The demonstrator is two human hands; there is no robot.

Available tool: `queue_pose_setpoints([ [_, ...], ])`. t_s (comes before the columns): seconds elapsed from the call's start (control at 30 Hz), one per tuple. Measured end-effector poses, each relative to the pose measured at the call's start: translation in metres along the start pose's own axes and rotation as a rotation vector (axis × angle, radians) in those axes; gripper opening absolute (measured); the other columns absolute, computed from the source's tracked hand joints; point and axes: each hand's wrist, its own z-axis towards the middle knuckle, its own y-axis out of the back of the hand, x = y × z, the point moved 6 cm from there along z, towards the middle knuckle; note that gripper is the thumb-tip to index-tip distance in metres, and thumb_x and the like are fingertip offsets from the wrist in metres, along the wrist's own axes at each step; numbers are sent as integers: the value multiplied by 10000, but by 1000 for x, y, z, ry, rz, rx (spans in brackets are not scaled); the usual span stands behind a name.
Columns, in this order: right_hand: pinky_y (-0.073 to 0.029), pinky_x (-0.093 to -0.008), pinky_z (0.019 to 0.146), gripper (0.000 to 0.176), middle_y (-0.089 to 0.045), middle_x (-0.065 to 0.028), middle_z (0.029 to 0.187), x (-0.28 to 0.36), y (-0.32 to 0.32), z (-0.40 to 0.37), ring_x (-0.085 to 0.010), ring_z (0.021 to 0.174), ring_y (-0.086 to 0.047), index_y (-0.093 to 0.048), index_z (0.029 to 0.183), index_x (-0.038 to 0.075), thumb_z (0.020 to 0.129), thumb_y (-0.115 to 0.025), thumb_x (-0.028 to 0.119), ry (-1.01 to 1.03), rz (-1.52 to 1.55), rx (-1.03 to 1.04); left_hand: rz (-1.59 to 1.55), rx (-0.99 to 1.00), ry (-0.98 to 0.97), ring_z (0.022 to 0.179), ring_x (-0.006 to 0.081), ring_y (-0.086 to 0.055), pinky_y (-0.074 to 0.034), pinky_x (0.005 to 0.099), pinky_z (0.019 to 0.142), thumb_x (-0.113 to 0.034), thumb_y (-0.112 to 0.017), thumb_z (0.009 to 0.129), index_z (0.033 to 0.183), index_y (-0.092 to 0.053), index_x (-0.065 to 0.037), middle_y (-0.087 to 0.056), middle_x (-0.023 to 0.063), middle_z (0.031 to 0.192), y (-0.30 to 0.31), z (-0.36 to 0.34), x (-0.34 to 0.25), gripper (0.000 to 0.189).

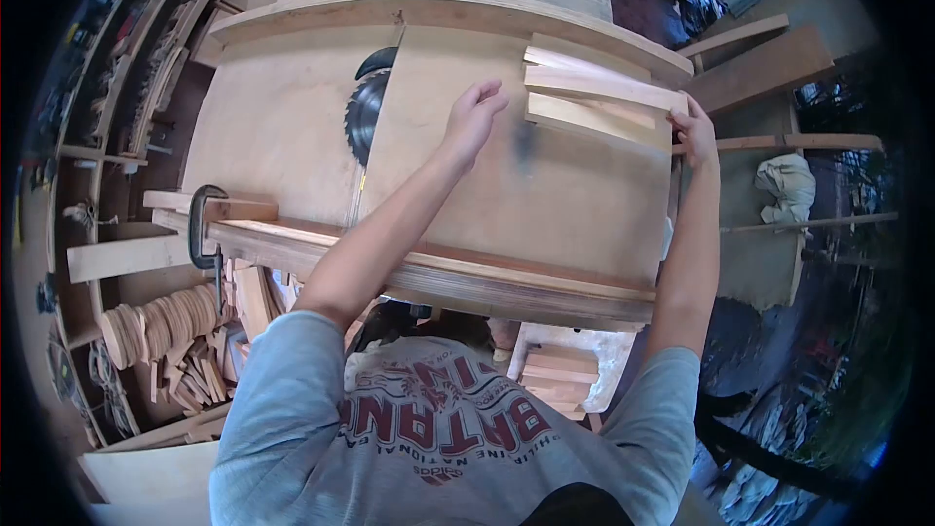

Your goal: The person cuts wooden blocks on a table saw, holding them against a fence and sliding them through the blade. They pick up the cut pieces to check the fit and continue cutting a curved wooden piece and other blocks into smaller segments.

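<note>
My left hand [474, 120] hovers over the plywood tabletop [448, 214], holding nothing, fingers extended loosely and close together. To its left a toothed circular saw blade [363, 117] stands up through a slot in the top. On the right, the fingers of my right hand [695, 131] close round the end of a pale wooden strip [604, 88]. This strip lies among other tapered pale pieces, one of them a wood piece [594, 121] nearer to me. Their left ends are beside my left hand, which is apart from them.
A long wooden rail [458, 8] runs along the far edge. A black C-clamp [203, 224] grips the near left edge beam. Stacked round wooden pieces [161, 323] and offcuts sit below left. Shelves [127, 88] line the left; boards [760, 68] lie at right.
</note>
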Motion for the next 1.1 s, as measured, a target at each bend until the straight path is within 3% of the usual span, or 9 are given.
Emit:
queue_pose_setpoints([
  [0.23,-505,-308,849,425,-710,2,1115,-57,15,36,-117,930,-620,-709,1400,119,979,-677,164,38,-363,-39,-11,766,125,1159,190,-685,-537,338,973,-342,-635,1082,1403,-665,-11,-716,106,1342,131,-228,-60,462],
  [0.3,-532,-364,994,456,-753,-115,1212,-22,2,6,-243,1063,-707,-716,1366,68,920,-682,151,449,-847,-460,-51,931,255,1062,184,-737,-564,311,903,-317,-620,1092,1325,-722,-4,-761,124,1281,188,-284,-43,403],
  [0.37,-486,-428,1109,478,-725,-166,1278,-15,-40,-23,-324,1179,-682,-721,1343,52,879,-681,158,413,-655,-305,11,805,502,1100,190,-731,-562,320,936,-290,-574,1113,1250,-760,-2,-771,122,1252,252,-326,17,369],
  [0.47,-482,-485,1101,544,-701,-163,1311,-13,-131,-79,-369,1255,-634,-673,1379,54,842,-710,127,784,-1250,46,25,190,810,1092,223,-733,-574,341,928,-278,-536,1106,1299,-712,0,-761,120,1229,351,-368,179,381],
  [0.57,-473,-520,1085,647,-680,-172,1318,-19,-150,-82,-389,1282,-596,-603,1424,66,797,-758,104,762,-1380,4,-145,-451,785,1054,259,-731,-585,375,946,-386,-526,1103,1423,-615,-12,-744,108,1209,420,-363,347,500],
  [0.63,-500,-511,1033,718,-683,-176,1272,-11,-159,-86,-395,1232,-619,-547,1459,98,789,-802,108,703,-1539,91,-241,-618,836,1070,289,-723,-590,415,959,-537,-471,1101,1492,-560,-31,-705,141,1306,427,-334,403,647],
  [0.8,-537,-457,946,579,-685,-166,1173,16,-199,-155,-362,1122,-668,-643,1364,91,819,-832,143,490,-1197,333,-851,-770,584,1192,355,-686,-584,513,1006,-671,-403,1075,1545,-509,-48,-639,179,1447,359,-244,384,788],
  [0.97,-528,-332,913,456,-742,-64,1173,-12,-221,-196,-164,1046,-675,-715,1389,77,963,-805,214,-46,-682,459,-942,-789,551,1188,350,-688,-584,510,1006,-666,-402,1076,1543,-513,-52,-638,177,1450,359,-226,396,779],
  [1.1,-546,-308,930,485,-748,-33,1190,-12,-239,-219,-152,1043,-677,-645,1479,18,1033,-727,190,-26,-545,554,-961,-789,545,1185,347,-688,-583,507,1006,-661,-402,1077,1541,-516,-56,-638,176,1453,361,-224,397,771],
])
